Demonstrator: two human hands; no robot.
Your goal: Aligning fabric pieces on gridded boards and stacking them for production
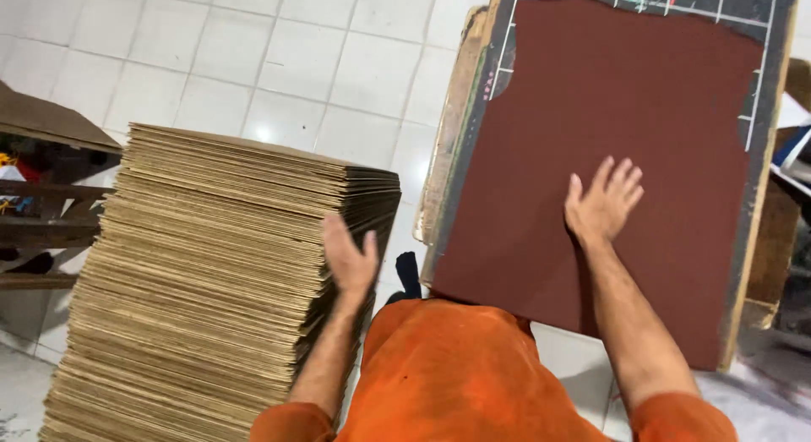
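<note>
Right, closest to the camera is the person's orange shirt (448, 374), and both bare arms reach out from it. Over on the left, the left hand (349, 256) sits at the near edge of a tall stack of cardboard sheets (211, 281), fingers together and held up, open, gripping nothing that I can make out, though the palm side is hidden so contact with the top sheet is hard to call. Across on the right, the right hand (601, 204) lies flat on a dark red sheet (608, 155), fingers (625, 173) spread wide, pressing rather than holding. That red sheet lies on a dark cutting mat (764, 129) with white grid lines, on a table whose wooden edge (452, 121) shows at its left. Risk watch: the red sheet overhangs the mat's near edge towards the shirt, so an uneven push from that flat palm could slide or crease it. The stack's upper sheets fan out unevenly, and a careless tug could drag several off together. Beyond it all, white floor tiles (296, 62) and a wooden shelf (42, 214) at far left.
</note>
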